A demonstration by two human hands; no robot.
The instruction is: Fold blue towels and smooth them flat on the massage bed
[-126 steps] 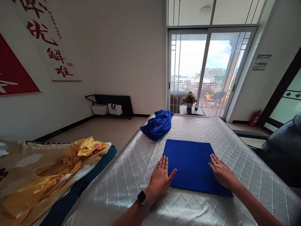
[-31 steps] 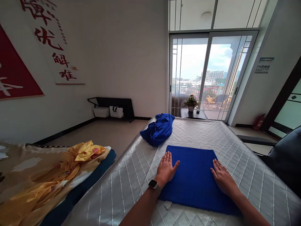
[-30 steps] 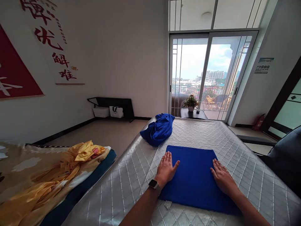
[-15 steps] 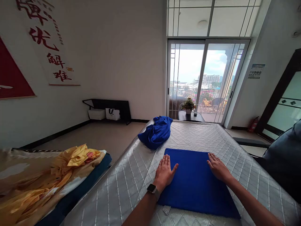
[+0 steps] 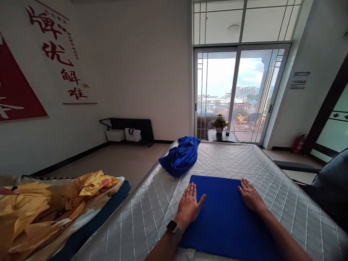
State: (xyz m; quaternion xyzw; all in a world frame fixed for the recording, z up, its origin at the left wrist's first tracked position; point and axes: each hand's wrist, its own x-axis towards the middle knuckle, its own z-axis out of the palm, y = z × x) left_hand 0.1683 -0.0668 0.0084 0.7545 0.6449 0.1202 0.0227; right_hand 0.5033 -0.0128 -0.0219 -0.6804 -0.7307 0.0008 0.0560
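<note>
One blue cloth (image 5: 220, 217) — flat between left grip (image 5: 189, 206) and right grip (image 5: 251, 197).

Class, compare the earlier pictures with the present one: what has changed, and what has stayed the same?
The left hand and right hand have slid forward, closer to the far corners of the flat blue cloth. At far left, part of the yellow cloth is now bunched higher. Unchanged: both hands lie open on the flat blue cloth, and the crumpled blue cloth sits beyond it.
</note>
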